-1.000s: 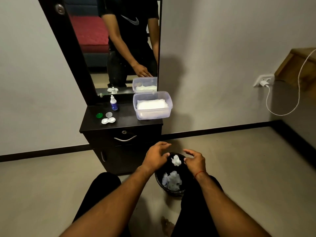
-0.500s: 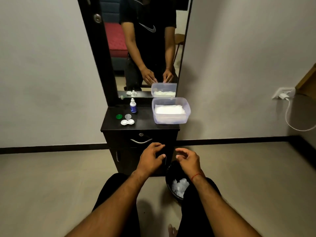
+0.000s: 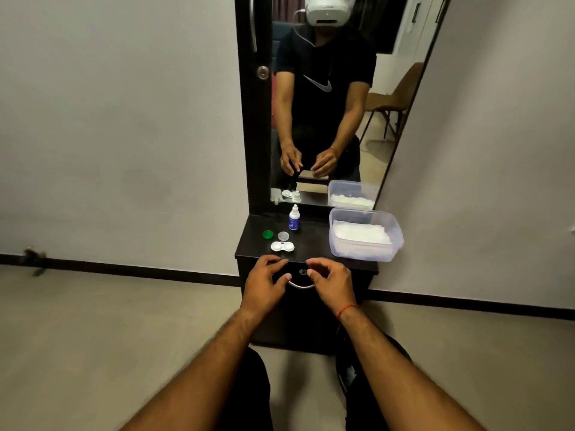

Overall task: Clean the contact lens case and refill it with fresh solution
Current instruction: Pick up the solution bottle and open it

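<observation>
**Case on cabinet top, both hands empty**

The contact lens case (image 3: 282,246) lies flat near the front edge of the dark cabinet top (image 3: 314,244), towards its left side. It is white, and its two wells face up without lids. Just behind it sit two loose caps side by side: a clear cap (image 3: 283,235) and, to its left, a green cap (image 3: 267,234). The solution bottle (image 3: 294,217) stands upright behind the clear cap, near the base of the mirror (image 3: 326,104).

Your left hand (image 3: 264,284) hovers just in front of the cabinet's front edge, below the case and apart from it. Its fingers are loosely curled and hold nothing. Your right hand (image 3: 331,283) hovers beside it at the same height. Its fingers are likewise loosely bent and empty, with the thumb and forefinger close together. A red thread (image 3: 347,311) circles the right wrist. The drawer handle (image 3: 301,286) shows in the gap between the two hands.

On the right side of the top stands a clear plastic container (image 3: 364,256), with no lid on and white tissue inside.
</observation>
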